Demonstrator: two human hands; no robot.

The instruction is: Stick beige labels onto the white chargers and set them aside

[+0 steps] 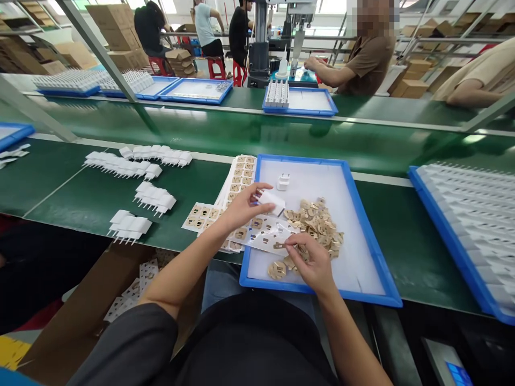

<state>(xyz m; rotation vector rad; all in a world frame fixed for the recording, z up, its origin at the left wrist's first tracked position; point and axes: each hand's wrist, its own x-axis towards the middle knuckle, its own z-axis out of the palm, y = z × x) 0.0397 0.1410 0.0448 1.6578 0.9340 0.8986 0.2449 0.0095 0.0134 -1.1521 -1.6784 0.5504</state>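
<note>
Taking the near tray as the dial, with twelve pointing away from the wearer, a heap of loose pieces lies at its centre and a lone plug at eleven. A sticker sheet crosses the rim at nine; sheets are stacked on the bench at ten. Farther out, plug clusters lie between nine and ten, and a filled tray at three. Behind, a part-filled tray sits at twelve, another tray at eleven. Below, at eight, a carton holds what appear to be sheets, though shadow obscures them.
</note>
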